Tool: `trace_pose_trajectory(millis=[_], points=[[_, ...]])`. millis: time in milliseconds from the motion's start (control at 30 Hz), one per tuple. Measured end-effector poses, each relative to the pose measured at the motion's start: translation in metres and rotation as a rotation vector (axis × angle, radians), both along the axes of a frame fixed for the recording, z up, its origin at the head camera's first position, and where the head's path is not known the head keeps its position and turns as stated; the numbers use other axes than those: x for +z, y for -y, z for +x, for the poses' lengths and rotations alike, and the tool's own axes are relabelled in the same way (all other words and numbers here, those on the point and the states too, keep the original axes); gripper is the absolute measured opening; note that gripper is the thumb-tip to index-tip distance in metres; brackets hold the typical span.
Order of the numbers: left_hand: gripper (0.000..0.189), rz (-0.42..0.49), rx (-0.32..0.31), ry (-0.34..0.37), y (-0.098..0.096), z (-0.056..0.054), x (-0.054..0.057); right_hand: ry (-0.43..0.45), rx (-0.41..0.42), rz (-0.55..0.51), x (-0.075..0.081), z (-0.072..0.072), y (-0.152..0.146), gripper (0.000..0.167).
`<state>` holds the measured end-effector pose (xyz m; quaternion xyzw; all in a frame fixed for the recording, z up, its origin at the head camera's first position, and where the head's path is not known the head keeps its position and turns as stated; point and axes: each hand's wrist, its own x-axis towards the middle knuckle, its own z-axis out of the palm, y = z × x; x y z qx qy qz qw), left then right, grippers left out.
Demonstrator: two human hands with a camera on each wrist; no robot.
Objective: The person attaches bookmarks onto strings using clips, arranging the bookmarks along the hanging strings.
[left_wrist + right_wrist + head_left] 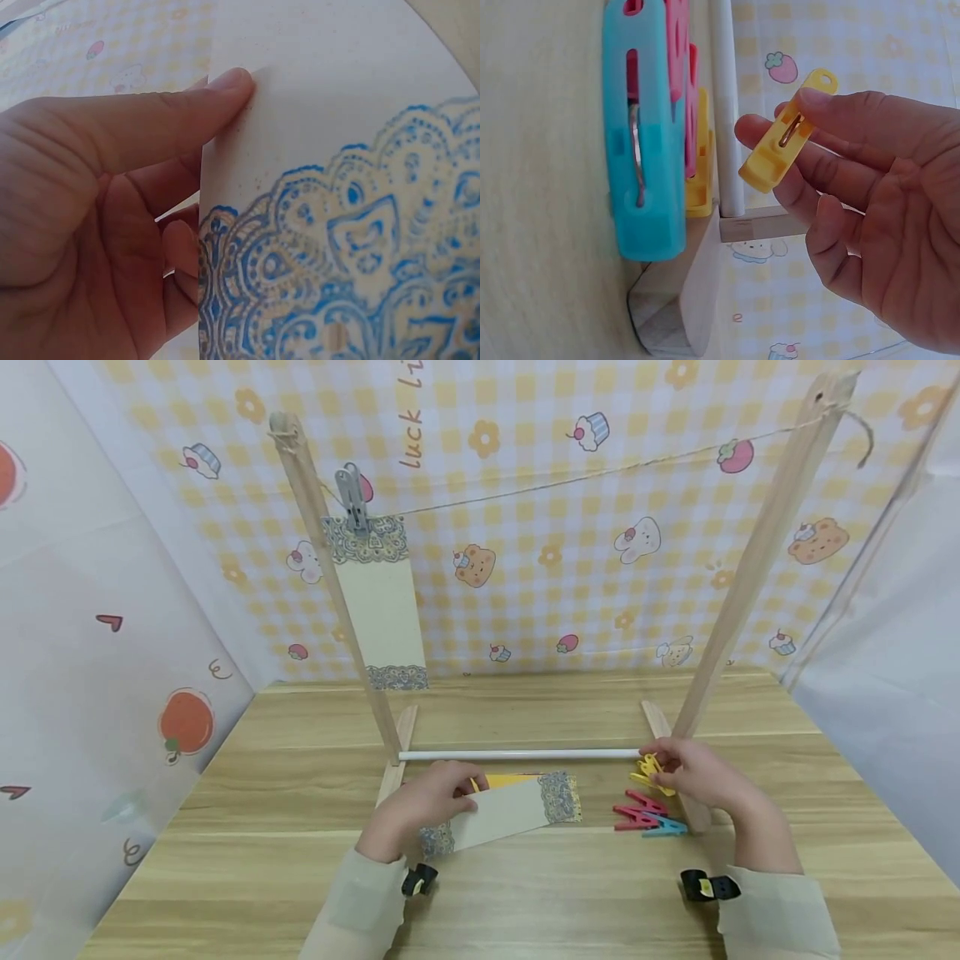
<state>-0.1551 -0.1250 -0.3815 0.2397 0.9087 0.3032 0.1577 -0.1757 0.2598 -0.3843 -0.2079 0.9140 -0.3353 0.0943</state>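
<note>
My left hand (pixel 427 800) pinches a cream paper strip (pixel 501 815) with blue-grey lace patterns at its ends. In the left wrist view the thumb lies on the face of the strip, with the other fingers behind its edge. Under the strip, parts of a yellow paper (pixel 510 779) and another patterned strip show. At the right, my right hand (pixel 705 774) holds a yellow clothespin (pixel 780 142) between thumb and fingers. Close below it lie pink clothespins (pixel 637 814), a blue clothespin (pixel 664 827) and another yellow clothespin (pixel 699 161).
A wooden frame with a left post (pixel 330 581), a right post (pixel 757 556) and a white bottom rod (pixel 517 755) stands on the table. Twine (pixel 570 483) runs between the posts. From its left end hangs a patterned strip (pixel 384 614) under a grey clothespin (pixel 352 497).
</note>
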Motion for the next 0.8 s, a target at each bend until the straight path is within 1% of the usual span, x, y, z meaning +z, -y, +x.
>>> trace_pose_trajectory(millis=[233, 367, 467, 633, 800], points=[[0.016, 0.01, -0.02, -0.015, 0.001, 0.001, 0.003, -0.042, 0.01, -0.018, 0.002, 0.0, 0.001, 0.034], [0.015, 0.009, -0.028, -0.028, 0.0, 0.002, 0.006, -0.062, 0.006, -0.029, 0.007, 0.0, 0.002, 0.033], [0.015, 0.011, -0.03, -0.035, -0.002, 0.002, 0.008, -0.083, -0.001, -0.025, 0.01, 0.001, 0.004, 0.033], [0.015, 0.004, -0.039, -0.06, -0.002, 0.003, 0.01, -0.098, 0.014, -0.018, 0.014, 0.003, 0.009, 0.033], [0.013, 0.018, -0.05, -0.073, -0.001, 0.003, 0.013, -0.123, 0.022, -0.012, 0.017, 0.005, 0.013, 0.033]])
